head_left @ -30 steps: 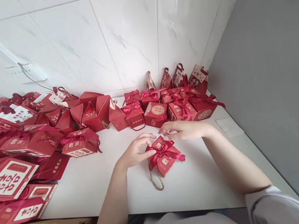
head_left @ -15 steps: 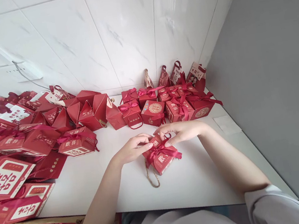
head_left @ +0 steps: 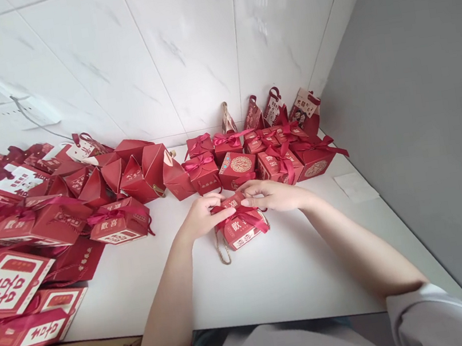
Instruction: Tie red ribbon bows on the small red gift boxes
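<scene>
Occupying the space between the half-curled left hand [head_left: 201, 219] and right hand [head_left: 276, 195], a red gift box [head_left: 239, 226] is gripped by both, thumbs [head_left: 222, 217] laid on top. Its rope handle [head_left: 225, 255] is exposed below the left hand; bow-tied boxes [head_left: 281, 165] are arrayed beyond the right hand.

The left arm [head_left: 168, 289] and right arm [head_left: 354, 238] reached forward. The left grip [head_left: 201, 216] and right grip [head_left: 276, 194] were close together, fingers bent, with the thumbs pointing toward each other.
</scene>
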Available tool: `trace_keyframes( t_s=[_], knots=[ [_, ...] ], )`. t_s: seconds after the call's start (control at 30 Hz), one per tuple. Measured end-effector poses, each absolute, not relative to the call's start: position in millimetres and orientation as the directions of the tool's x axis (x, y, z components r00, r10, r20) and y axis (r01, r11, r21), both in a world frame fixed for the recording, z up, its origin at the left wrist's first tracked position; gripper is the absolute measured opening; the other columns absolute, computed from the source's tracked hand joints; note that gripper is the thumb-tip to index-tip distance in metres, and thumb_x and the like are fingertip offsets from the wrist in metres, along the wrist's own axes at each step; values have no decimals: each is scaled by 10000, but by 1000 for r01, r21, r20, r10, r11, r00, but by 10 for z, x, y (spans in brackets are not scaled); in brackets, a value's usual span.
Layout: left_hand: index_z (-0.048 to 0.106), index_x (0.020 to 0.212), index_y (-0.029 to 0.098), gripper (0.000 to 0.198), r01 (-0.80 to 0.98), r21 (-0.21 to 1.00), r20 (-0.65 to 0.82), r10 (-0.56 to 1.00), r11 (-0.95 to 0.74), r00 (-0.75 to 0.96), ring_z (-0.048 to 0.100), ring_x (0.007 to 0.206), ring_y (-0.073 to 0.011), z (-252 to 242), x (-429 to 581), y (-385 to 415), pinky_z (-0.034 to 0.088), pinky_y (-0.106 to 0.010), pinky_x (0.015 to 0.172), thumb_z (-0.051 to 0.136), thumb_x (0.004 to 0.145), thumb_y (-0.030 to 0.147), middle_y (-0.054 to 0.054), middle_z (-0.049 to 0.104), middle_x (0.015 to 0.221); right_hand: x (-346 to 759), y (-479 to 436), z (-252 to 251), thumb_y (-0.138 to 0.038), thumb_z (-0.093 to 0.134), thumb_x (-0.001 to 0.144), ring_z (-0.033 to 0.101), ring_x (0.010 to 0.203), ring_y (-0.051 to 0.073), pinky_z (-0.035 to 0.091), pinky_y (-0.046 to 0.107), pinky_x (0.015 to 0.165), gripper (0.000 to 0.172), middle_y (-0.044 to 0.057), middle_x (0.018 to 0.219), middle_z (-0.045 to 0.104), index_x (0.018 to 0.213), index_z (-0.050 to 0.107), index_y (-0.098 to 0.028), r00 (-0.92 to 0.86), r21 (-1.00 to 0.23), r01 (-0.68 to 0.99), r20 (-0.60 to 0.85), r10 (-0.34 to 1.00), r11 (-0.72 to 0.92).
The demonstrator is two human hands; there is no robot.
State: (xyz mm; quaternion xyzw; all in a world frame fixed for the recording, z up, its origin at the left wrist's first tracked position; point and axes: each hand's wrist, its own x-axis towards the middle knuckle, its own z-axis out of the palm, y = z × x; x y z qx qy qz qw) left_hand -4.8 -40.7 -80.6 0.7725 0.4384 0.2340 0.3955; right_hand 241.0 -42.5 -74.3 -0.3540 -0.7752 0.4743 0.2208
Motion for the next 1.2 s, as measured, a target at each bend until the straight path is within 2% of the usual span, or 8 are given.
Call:
trace_keyframes(
  t_s=[0.13, 0.37, 0.47, 0.57, 0.67, 0.73, 0.9, 1.2],
  knots=[
    [727, 724, 188, 300, 488, 839, -6, 891, -242, 454, 638, 1038, -248, -899, -82, -434, 510, -351, 903, 738, 763, 486, -68, 661, 1065, 2325, -390, -820, -593, 555, 908, 595, 923, 192, 461, 351, 873, 480, 64, 1099, 604, 652, 505, -190, -638, -888, 323, 51, 768, 328],
    [680, 705, 169, 301, 478, 866, -64, 915, -148, 399, 630, 1022, -255, -895, -97, -495, 508, -370, 887, 765, 736, 455, -91, 625, 1162, 2248, -393, -895, -467, 617, 906, 603, 875, 180, 461, 341, 848, 375, 64, 1124, 606, 672, 514, -192, -637, -870, 340, 66, 768, 357],
    [649, 910, 192, 300, 399, 911, -84, 899, -107, 431, 613, 1046, -242, -853, -161, -524, 499, -372, 909, 741, 771, 441, -75, 617, 1167, 2253, -417, -872, -495, 586, 923, 612, 937, 201, 452, 359, 894, 379, 74, 1146, 613, 694, 560, -193, -622, -868, 355, 58, 781, 347],
    [543, 1137, 246, 379, 361, 928, -33, 945, -92, 326, 588, 1040, -203, -820, -286, -584, 481, -346, 913, 679, 838, 434, -41, 594, 1110, 2285, -435, -814, -549, 528, 946, 592, 1097, 235, 427, 377, 964, 416, 79, 1256, 601, 754, 634, -195, -625, -906, 321, 16, 780, 276],
    [577, 961, 222, 238, 461, 876, 33, 972, -141, 233, 555, 927, -172, -839, -410, -663, 435, -312, 878, 614, 888, 445, -15, 573, 945, 2322, -439, -756, -586, 517, 941, 550, 1210, 267, 407, 393, 995, 438, 78, 1392, 543, 806, 673, -199, -630, -942, 288, -51, 775, 172],
    [588, 809, 199, 279, 515, 844, 12, 965, -151, 263, 521, 830, -163, -886, -462, -707, 409, -302, 798, 586, 900, 462, -12, 558, 869, 2342, -434, -735, -586, 537, 932, 518, 1259, 278, 388, 395, 1023, 434, 76, 1411, 528, 791, 671, -198, -653, -950, 273, -66, 754, 153],
    [559, 636, 168, 409, 498, 862, -90, 935, -99, 342, 449, 696, -141, -1003, -480, -738, 358, -292, 670, 598, 877, 497, -7, 479, 785, 2367, -408, -756, -564, 589, 910, 528, 1216, 268, 398, 381, 1024, 418, 74, 1206, 601, 731, 634, -190, -718, -946, 247, -34, 695, 208],
    [400, 607, 170, 439, 286, 958, -168, 878, 38, 448, 381, 666, -120, -1025, -498, -736, 318, -261, 633, 638, 861, 438, 21, 415, 705, 2373, -365, -821, -594, 551, 917, 582, 1006, 221, 456, 360, 901, 469, 63, 1144, 589, 689, 571, -184, -722, -952, 248, -58, 689, 180]
  ],
)
